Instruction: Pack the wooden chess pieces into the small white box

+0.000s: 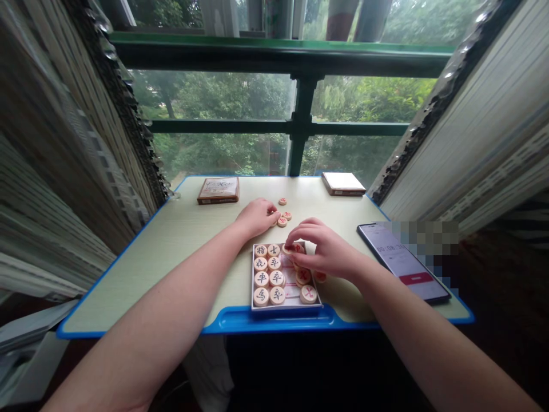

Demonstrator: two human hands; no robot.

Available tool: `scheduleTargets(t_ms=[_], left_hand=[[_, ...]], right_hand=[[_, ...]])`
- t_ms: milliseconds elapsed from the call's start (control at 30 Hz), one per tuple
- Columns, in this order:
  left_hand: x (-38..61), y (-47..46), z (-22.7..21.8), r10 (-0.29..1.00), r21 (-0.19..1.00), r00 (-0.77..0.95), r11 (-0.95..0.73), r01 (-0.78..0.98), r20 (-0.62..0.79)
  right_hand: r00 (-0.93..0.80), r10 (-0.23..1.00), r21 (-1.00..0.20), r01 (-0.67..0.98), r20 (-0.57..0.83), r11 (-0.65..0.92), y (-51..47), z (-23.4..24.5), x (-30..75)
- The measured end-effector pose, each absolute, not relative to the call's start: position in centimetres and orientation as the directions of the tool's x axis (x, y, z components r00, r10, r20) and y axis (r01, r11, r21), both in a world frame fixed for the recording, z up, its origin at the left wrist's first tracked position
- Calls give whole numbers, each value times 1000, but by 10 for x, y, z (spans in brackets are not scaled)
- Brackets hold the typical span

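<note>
A shallow white box (pixel 286 308) at the front of the table holds round wooden Chinese chess pieces. Black-lettered pieces (pixel 261 278) fill its two left columns, and red-lettered pieces (pixel 307 294) lie along the right side. My right hand (pixel 321 250) is over the box's far right part, thumb and fingers closed on a chess piece (pixel 287 249) at the far edge. Beyond the box, my left hand (pixel 257 218) has its fingertips closed on another chess piece (pixel 273 224), mostly hidden. Beside those fingertips are loose red-lettered pieces (pixel 282 221), with one more (pixel 282 201) farther back.
A phone (pixel 403 263) showing a timer lies on the right of the blue-edged table (pixel 171 240). One flat box (pixel 218 190) is at the back left, another (pixel 343 183) at the back right. A red piece (pixel 319 277) sits just right of the white box. Curtains (pixel 454 131) flank the window.
</note>
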State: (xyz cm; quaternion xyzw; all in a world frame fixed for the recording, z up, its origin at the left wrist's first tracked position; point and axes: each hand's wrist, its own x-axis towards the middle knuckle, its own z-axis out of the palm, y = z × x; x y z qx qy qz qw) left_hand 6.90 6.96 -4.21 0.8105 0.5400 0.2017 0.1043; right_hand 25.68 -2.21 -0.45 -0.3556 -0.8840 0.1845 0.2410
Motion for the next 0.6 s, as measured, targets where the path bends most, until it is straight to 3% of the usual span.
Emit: scheduleTargets(t_ms=[600], left_hand=[[70, 68, -38, 920, 365, 342, -389, 846, 189]], right_hand=[[-620, 752, -435, 627, 224, 646, -28, -7, 245]])
